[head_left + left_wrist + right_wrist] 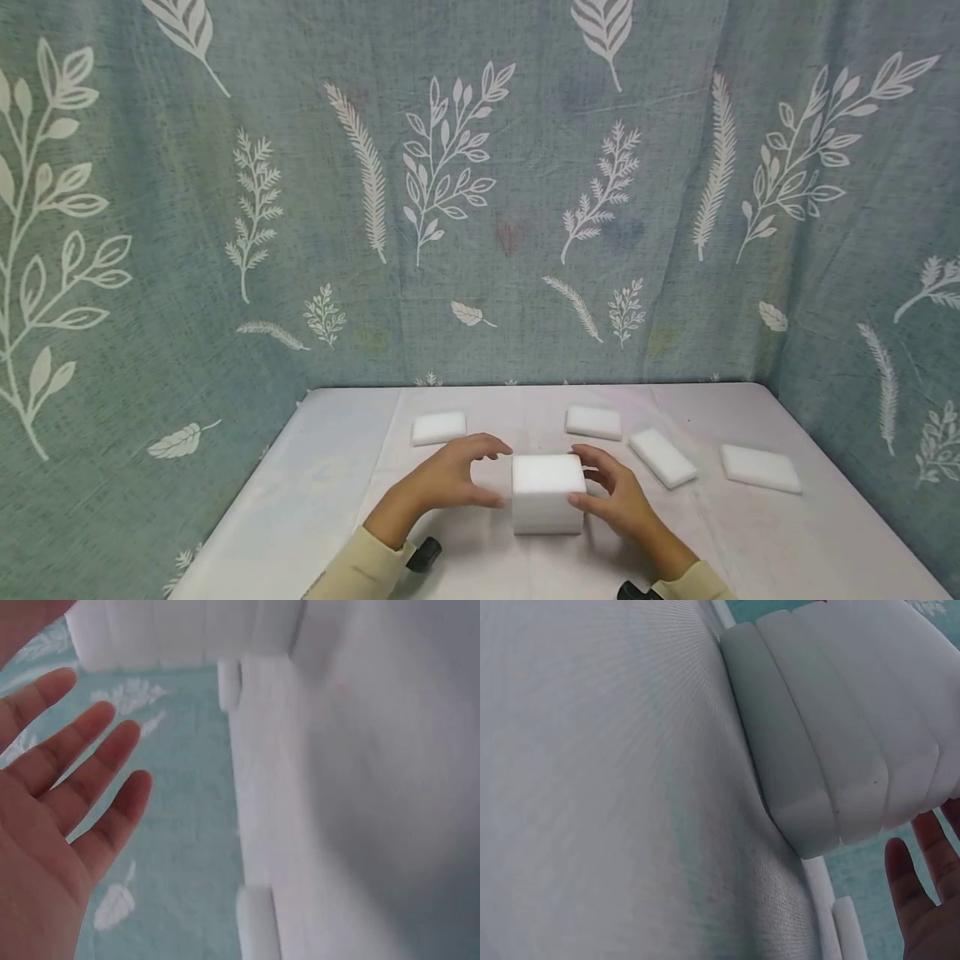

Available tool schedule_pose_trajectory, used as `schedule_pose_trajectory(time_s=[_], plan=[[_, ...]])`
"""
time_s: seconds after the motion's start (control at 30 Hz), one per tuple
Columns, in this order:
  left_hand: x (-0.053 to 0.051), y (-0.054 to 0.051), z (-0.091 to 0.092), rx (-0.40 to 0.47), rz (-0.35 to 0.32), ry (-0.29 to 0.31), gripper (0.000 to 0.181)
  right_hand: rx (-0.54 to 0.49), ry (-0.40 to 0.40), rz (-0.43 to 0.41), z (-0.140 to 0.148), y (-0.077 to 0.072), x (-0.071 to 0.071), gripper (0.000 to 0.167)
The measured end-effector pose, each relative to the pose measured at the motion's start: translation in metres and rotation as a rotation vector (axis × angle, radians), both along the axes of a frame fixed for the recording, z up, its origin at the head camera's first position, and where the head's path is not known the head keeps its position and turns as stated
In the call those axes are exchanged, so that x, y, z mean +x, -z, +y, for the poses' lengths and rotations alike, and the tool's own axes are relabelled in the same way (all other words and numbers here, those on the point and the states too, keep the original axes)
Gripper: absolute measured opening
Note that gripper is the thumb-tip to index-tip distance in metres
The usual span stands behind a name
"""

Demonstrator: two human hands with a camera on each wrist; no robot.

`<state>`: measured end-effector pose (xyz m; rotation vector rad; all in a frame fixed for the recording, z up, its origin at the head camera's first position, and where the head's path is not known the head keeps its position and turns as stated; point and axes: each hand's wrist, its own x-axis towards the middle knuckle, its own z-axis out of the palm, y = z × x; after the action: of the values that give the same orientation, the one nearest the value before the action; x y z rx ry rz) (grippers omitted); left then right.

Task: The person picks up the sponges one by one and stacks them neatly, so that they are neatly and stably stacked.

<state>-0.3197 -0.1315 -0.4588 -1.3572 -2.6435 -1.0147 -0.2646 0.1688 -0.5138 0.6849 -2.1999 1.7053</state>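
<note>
A stack of several white sponge blocks (548, 504) stands upright near the middle of the table, and its layers show in the right wrist view as a layered stack (821, 727). My right hand (618, 492) holds the stack at its upper right end, thumb at the front corner and forefinger at the back. In the right wrist view the other fingers (922, 881) reach up beside the blocks. To the left of the stack my left hand (453, 475) is held in a wide curve, apart from it. Its spread fingers (97, 776) have nothing between them.
Loose white sponges lie farther back: one at the left (438, 428), one behind the stack (593, 422), one slanted to its right (663, 458) and one at the far right (761, 468). A leaf-patterned curtain (480, 208) encloses the white-covered table (315, 492).
</note>
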Motion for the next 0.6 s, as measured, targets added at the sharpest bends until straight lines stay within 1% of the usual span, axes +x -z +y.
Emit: schedule_pose_trajectory(time_s=[0.07,0.2,0.33,0.43,0.6], plan=[[-0.003,0.002,-0.008,-0.017,-0.029,-0.028,0.063,-0.008,0.004,-0.008,-0.001,0.001,0.0,0.064],[-0.013,0.009,-0.026,-0.041,-0.05,-0.097,0.06,-0.03,-0.005,-0.008,-0.001,0.003,0.0,0.063],[-0.025,0.014,-0.044,-0.075,-0.033,-0.181,0.058,-0.049,-0.018,-0.019,-0.001,0.005,0.0,0.062],[-0.035,0.015,-0.056,-0.103,-0.026,-0.247,0.056,-0.064,-0.024,-0.042,-0.002,0.006,0.0,0.061],[-0.052,0.014,-0.07,-0.077,-0.082,-0.37,0.051,-0.071,-0.029,-0.054,-0.001,0.011,-0.002,0.06]])
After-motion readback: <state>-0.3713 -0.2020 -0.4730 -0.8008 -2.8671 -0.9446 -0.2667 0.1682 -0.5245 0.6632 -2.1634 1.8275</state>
